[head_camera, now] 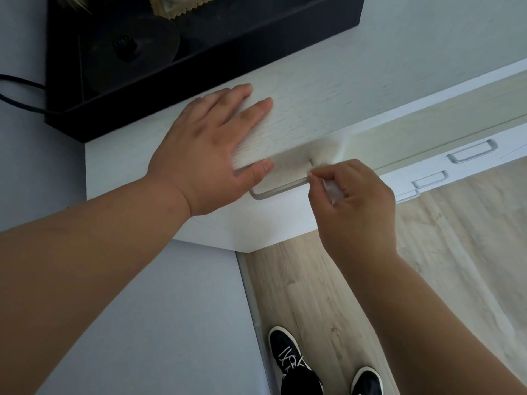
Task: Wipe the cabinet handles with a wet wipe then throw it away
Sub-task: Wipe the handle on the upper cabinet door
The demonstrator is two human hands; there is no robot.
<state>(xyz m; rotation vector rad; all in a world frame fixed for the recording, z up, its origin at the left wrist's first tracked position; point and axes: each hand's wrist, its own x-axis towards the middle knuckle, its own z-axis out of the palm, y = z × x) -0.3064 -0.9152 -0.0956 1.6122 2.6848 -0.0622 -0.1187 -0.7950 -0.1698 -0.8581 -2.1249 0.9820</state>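
Observation:
A white cabinet [313,115] with a pale wood-grain top stands below me. My left hand [208,149] lies flat on the top's front edge, fingers straight, thumb hooked over the edge. A silver bar handle [273,191] runs along the drawer front just under that edge. My right hand [356,201] pinches a white wet wipe [333,192] and presses it against the right end of this handle. Most of the wipe is hidden inside the fingers. Further right are two more silver handles [473,151], [430,179].
A black tray-like box [199,61] with dark items sits on the cabinet top at the back left, a black cable [17,92] beside it. A grey wall is at the left. Wood floor [328,295] and my black shoes [288,352] are below.

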